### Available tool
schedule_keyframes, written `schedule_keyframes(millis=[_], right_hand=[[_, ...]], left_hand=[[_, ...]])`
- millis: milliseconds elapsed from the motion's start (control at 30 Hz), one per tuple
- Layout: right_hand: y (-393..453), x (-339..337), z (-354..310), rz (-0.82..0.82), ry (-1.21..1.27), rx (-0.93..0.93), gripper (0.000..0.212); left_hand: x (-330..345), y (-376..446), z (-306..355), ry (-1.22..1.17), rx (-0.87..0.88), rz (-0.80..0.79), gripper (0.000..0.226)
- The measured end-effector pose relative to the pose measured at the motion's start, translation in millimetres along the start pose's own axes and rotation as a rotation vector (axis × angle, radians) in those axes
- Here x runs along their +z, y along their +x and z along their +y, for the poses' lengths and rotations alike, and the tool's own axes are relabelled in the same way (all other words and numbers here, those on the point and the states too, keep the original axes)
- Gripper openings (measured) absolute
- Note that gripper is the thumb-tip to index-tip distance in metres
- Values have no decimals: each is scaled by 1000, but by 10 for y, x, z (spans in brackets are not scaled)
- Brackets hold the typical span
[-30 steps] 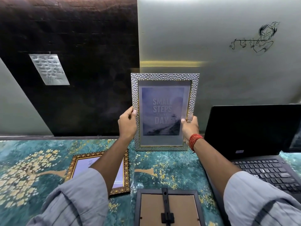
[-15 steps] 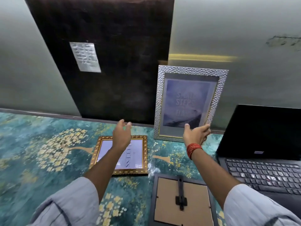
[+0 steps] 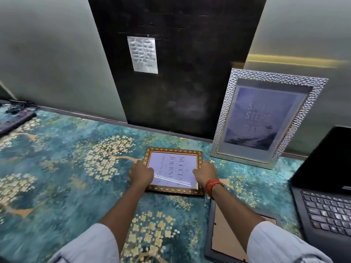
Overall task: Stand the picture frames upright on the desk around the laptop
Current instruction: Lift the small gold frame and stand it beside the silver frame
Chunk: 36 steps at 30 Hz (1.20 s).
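Observation:
A silver hammered picture frame (image 3: 266, 118) stands upright against the wall, left of the open black laptop (image 3: 322, 186). A small gold ornate frame (image 3: 173, 170) lies flat, face up, on the teal floral desk (image 3: 66, 168). My left hand (image 3: 140, 174) rests on its left edge and my right hand (image 3: 205, 173) on its right edge, fingers curled over the rim. A dark frame (image 3: 224, 242) lies face down near the front, partly hidden by my right arm.
A dark wall panel (image 3: 171, 73) with a silver plaque (image 3: 142, 54) rises behind the desk. A power strip with cables (image 3: 15, 114) sits at the far left. Bare desk surface stretches left of the gold frame.
Both hands have let go of the silver frame, which now stands alone, and have moved down onto the gold frame's two sides. The view has swung left.

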State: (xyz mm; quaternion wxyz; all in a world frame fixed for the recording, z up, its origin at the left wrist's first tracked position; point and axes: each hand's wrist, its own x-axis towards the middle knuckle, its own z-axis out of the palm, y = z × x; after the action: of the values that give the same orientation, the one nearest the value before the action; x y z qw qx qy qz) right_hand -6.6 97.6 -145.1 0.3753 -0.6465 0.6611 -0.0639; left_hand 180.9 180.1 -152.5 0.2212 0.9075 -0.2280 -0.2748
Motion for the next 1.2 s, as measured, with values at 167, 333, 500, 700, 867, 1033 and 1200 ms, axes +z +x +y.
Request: schedule_keyframes(millis=[167, 333, 500, 700, 867, 1033, 1200], right_hand=[[84, -7, 18, -3, 370, 116, 50], [-32, -54, -158, 85, 581, 1, 25], [-104, -466, -661, 153, 394, -396, 37], [-85, -884, -1153, 132, 19, -741, 47], [-229, -848, -1092, 483, -154, -787, 55], [-269, -471, -770, 367, 232, -349, 61], [-152, -319, -633, 342, 229, -174, 41]], left_hand=[[-45, 122, -153, -392, -59, -91, 19], [-280, -98, -30, -647, -10, -99, 16], [-470, -60, 16, -615, 61, -67, 36], [-811, -73, 398, -431, 678, -164, 37], [-709, -77, 421, -832, 506, -250, 23], [-526, 151, 442, -1096, 367, -288, 21], [-364, 311, 747, -1170, 370, -361, 20]])
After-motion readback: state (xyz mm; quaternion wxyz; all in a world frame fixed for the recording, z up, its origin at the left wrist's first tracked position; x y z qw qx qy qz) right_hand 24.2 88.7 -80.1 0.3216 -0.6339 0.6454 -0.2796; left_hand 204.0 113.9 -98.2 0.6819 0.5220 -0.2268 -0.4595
